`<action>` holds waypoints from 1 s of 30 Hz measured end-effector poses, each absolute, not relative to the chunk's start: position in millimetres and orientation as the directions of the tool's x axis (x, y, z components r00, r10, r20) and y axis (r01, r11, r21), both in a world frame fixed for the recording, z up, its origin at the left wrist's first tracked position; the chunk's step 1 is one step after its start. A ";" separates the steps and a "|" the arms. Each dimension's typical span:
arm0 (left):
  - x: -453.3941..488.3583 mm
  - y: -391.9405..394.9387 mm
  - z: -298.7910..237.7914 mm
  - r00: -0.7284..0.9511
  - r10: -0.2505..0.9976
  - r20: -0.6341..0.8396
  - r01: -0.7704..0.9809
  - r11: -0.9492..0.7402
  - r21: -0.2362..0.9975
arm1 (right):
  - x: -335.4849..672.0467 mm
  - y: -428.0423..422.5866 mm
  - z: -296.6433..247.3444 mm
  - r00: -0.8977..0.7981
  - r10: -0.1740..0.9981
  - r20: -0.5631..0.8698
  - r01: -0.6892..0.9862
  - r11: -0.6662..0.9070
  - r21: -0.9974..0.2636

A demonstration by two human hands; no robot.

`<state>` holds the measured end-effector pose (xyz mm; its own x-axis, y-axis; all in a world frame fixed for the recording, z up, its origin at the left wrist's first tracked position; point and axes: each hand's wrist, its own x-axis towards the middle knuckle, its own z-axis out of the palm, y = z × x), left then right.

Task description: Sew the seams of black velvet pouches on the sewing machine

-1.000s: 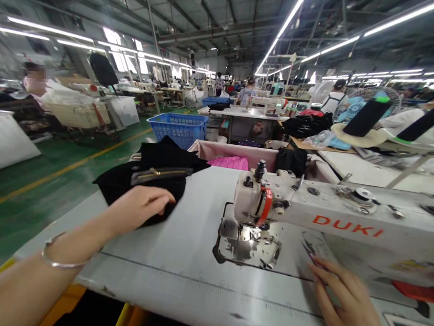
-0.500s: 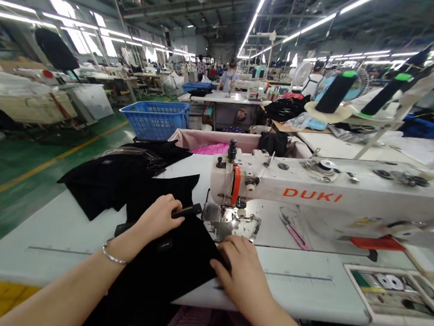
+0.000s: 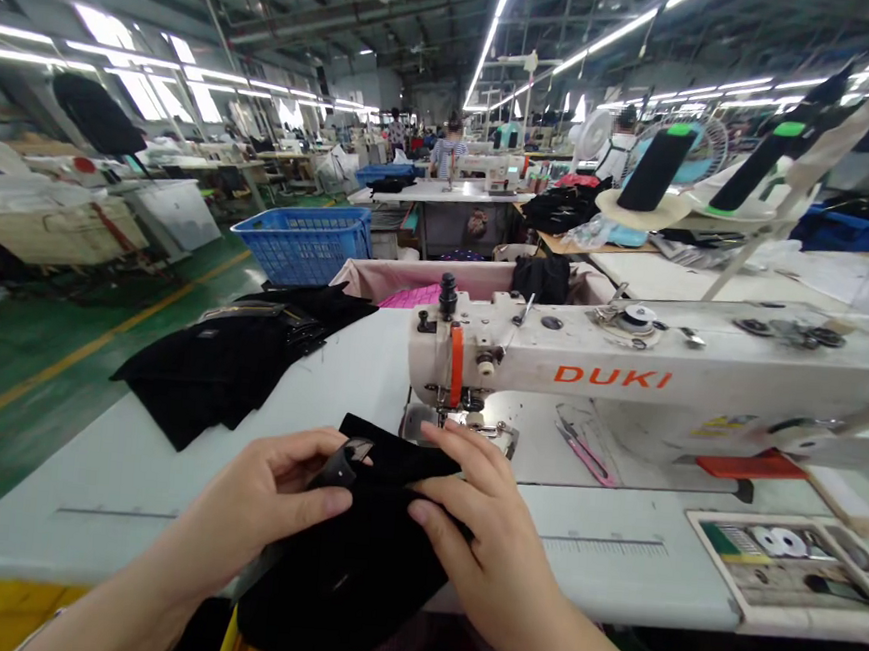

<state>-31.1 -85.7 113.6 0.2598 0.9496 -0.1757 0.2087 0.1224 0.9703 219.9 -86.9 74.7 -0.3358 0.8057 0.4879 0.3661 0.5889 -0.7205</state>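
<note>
Both of our hands hold one piece of black cloth [image 3: 355, 570]. Our left hand [image 3: 270, 498] pinches its left side between thumb and fingers, next to a small shiny strip [image 3: 340, 462] on the cloth. Our right hand [image 3: 479, 530] is curled over the right side and grips it too. The two hands are close together, almost touching.

The cloth lies at the near edge of the white table [image 3: 128, 482]. Its top end sits just in front of the needle part of the sewing machine [image 3: 626, 376], and its bottom end hangs off the table toward us.

To the right of the needle we see pink snips [image 3: 582, 453] lying flat under the machine's arm. Farther right, a small tray [image 3: 784, 559] with round bobbins is set in the table top.

To the left, well apart from our hands, a pile of black pieces [image 3: 221, 359] rests on the table. Behind it stands a blue basket [image 3: 306, 242] on the green floor. A pink bin [image 3: 408, 275] is behind the machine. Two dark thread cones [image 3: 656, 167] stand tilted, up high on the right. Far back, other people sit at more tables under long lights.
</note>
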 end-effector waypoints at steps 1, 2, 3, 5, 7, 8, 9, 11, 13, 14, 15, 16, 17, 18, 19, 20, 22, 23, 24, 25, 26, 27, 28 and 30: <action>-31.5 -88.7 112.7 0.254 0.950 -0.180 0.165 0.141 0.976 | 220.3 -86.8 77.6 -0.333 0.797 0.504 0.347 0.601 -0.721; -31.8 -91.3 111.6 0.242 0.954 -0.175 0.139 0.144 0.980 | 220.4 -86.6 79.6 -0.324 0.792 0.517 0.325 0.606 -0.726; -32.1 -93.7 110.5 0.223 0.962 -0.160 0.129 0.134 0.983 | 220.2 -86.6 81.1 -0.312 0.793 0.524 0.305 0.605 -0.735; -32.6 -97.5 108.7 0.177 0.976 -0.125 0.141 0.101 0.985 | 219.4 -87.4 83.1 -0.281 0.805 0.523 0.275 0.590 -0.759; -32.9 -100.4 107.5 0.135 0.986 -0.095 0.174 0.071 0.982 | 218.7 -89.3 84.6 -0.254 0.818 0.516 0.262 0.572 -0.778; -32.9 -101.6 107.1 0.119 0.989 -0.086 0.194 0.061 0.979 | 218.6 -90.4 85.5 -0.247 0.822 0.514 0.256 0.567 -0.783; -32.7 -102.5 106.9 0.111 0.991 -0.077 0.212 0.053 0.976 | 218.8 -91.6 86.3 -0.242 0.823 0.515 0.249 0.565 -0.786; -31.6 -103.9 107.2 0.104 0.993 -0.058 0.236 0.032 0.971 | 219.5 -93.8 87.9 -0.241 0.827 0.508 0.240 0.558 -0.795; -29.5 -104.6 108.7 0.110 0.993 -0.036 0.252 0.007 0.968 | 220.5 -95.5 89.1 -0.248 0.834 0.493 0.237 0.546 -0.803; -28.2 -104.9 109.8 0.111 0.994 -0.024 0.257 -0.006 0.966 | 220.8 -96.1 89.6 -0.254 0.838 0.483 0.241 0.539 -0.807; -26.7 -105.3 111.2 0.110 0.994 -0.016 0.263 -0.013 0.965 | 220.9 -96.6 90.1 -0.257 0.845 0.469 0.250 0.527 -0.812; -25.2 -105.7 112.6 0.109 0.994 -0.013 0.270 -0.017 0.963 | 220.7 -97.0 90.6 -0.254 0.855 0.452 0.264 0.511 -0.818; -23.7 -106.2 114.2 0.103 0.995 -0.011 0.277 -0.018 0.961 | 220.2 -97.2 91.3 -0.245 0.865 0.438 0.282 0.496 -0.822; -22.4 -106.7 115.7 0.093 0.996 -0.011 0.283 -0.016 0.959 | 219.4 -97.3 92.2 -0.235 0.872 0.430 0.299 0.486 -0.821; -21.1 -107.3 117.1 0.081 0.997 -0.011 0.292 -0.014 0.956 | 218.3 -97.2 93.4 -0.227 0.872 0.433 0.312 0.487 -0.816; -20.1 -107.8 118.4 0.071 0.997 -0.007 0.306 -0.015 0.952 | 217.0 -97.0 94.8 -0.226 0.865 0.447 0.318 0.500 -0.806; -18.5 -108.8 120.5 0.058 0.998 0.014 0.352 -0.033 0.935 | 214.3 -96.6 98.2 -0.241 0.835 0.495 0.308 0.550 -0.776; -18.1 -109.3 121.2 0.057 0.998 0.030 0.378 -0.050 0.925 | 213.1 -96.5 100.0 -0.246 0.819 0.519 0.297 0.573 -0.763; -17.9 -109.8 121.6 0.059 0.997 0.051 0.402 -0.070 0.913 | 212.3 -96.5 101.7 -0.246 0.808 0.535 0.288 0.588 -0.756; -17.9 -110.4 121.9 0.059 0.996 0.071 0.424 -0.089 0.901 | 211.8 -96.6 103.2 -0.245 0.803 0.543 0.282 0.595 -0.752; -18.2 -111.0 121.9 0.060 0.994 0.088 0.440 -0.105 0.892 | 211.8 -96.7 104.7 -0.243 0.803 0.545 0.281 0.596 -0.753; -18.6 -111.7 121.7 0.061 0.993 0.100 0.452 -0.117 0.884 | 212.3 -96.9 105.9 -0.243 0.809 0.536 0.282 0.587 -0.759; -19.1 -112.4 121.4 0.061 0.992 0.106 0.463 -0.123 0.878 | 213.1 -96.8 107.1 -0.248 0.819 0.517 0.284 0.572 -0.769; -20.0 -113.5 120.7 0.066 0.992 0.109 0.477 -0.127 0.870 | 215.4 -96.2 109.4 -0.269 0.841 0.469 0.288 0.535 -0.794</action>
